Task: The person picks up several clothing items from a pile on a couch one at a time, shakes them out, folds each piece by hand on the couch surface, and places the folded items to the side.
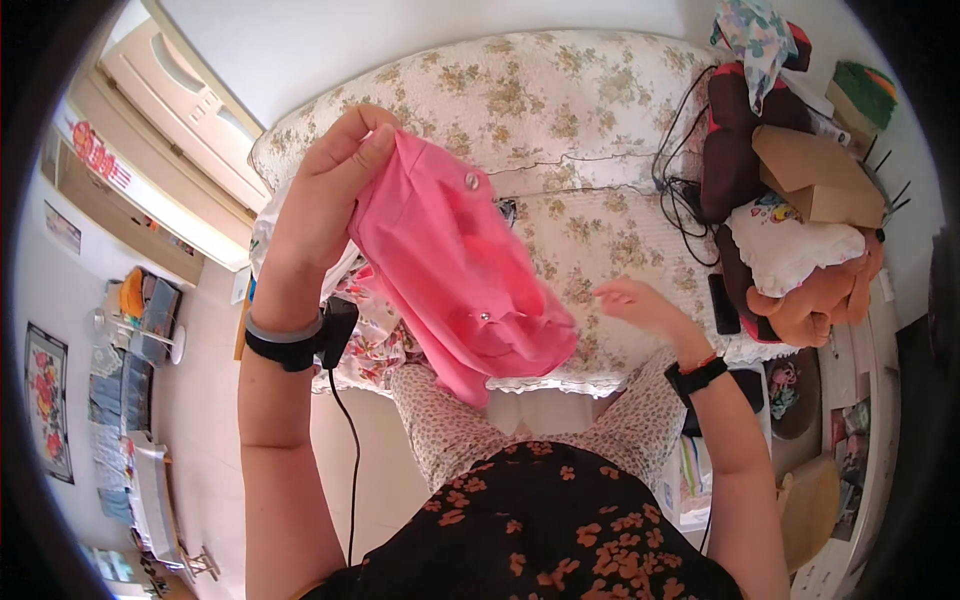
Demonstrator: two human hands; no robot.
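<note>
A pink cloth piece with shiny round buttons or snaps (440, 260), perhaps a garment, hangs slanting in the air in front of the sofa. My left hand (345, 165) is closed on its upper left corner, thumb and fingers pinching the fabric. The lower end droops to the right above my knees, its folds hiding the full shape. To the right of the cloth and apart from it, my right hand (640, 305) is open and holds nothing, its fingers stretched toward the fabric and slightly blurred.
The sofa (600, 230) wears a quilted floral cover. Flowered clothes (375, 330) lie at its left. At its right end are black cables (680, 200), a cardboard box (815, 170), a white pillow (790, 240) and a brown plush toy (820, 300). A black cord (352, 450) hangs from my left wrist.
</note>
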